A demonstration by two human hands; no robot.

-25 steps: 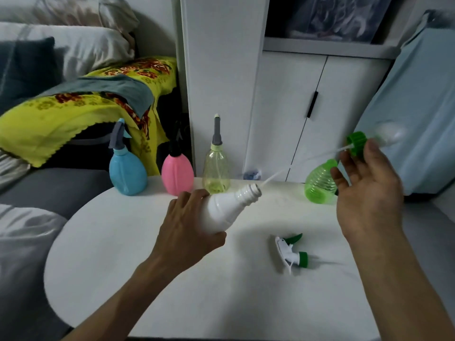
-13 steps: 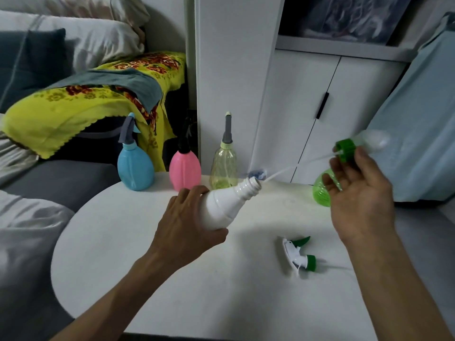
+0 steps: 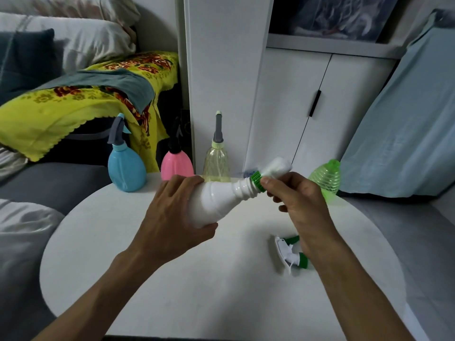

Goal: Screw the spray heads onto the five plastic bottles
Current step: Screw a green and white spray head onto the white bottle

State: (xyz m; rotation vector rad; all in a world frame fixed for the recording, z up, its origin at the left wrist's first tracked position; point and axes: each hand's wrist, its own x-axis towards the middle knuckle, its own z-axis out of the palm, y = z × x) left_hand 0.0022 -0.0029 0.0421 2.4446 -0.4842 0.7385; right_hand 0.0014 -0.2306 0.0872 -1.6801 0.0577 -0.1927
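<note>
White bottle (image 3: 216, 200) held tilted above the round white table (image 3: 172, 279), neck pointing up and to the right. Gripped round its fat lower body by the left hand (image 3: 172, 217), fingers curled over the top, thumb underneath. Green collar of a spray head (image 3: 272, 171) seated at the bottle's mouth, pinched by the fingertips of the right hand (image 3: 300, 200); white trigger part beyond it blurred, shape hard to make out. How far the collar is threaded on: cannot tell.

Second spray head (image 3: 290, 257) lying loose on the table, white with green parts, partly hidden behind the right wrist. Green ribbed bottle (image 3: 326, 178) at the table's far right edge, uncapped, lower part covered by the right hand. Along the far rim, upright with heads fitted: blue bottle (image 3: 126, 171), pink bottle (image 3: 176, 167), clear yellowish bottle (image 3: 216, 163). Pink bottle's dark head lost against the shadow behind.
</note>
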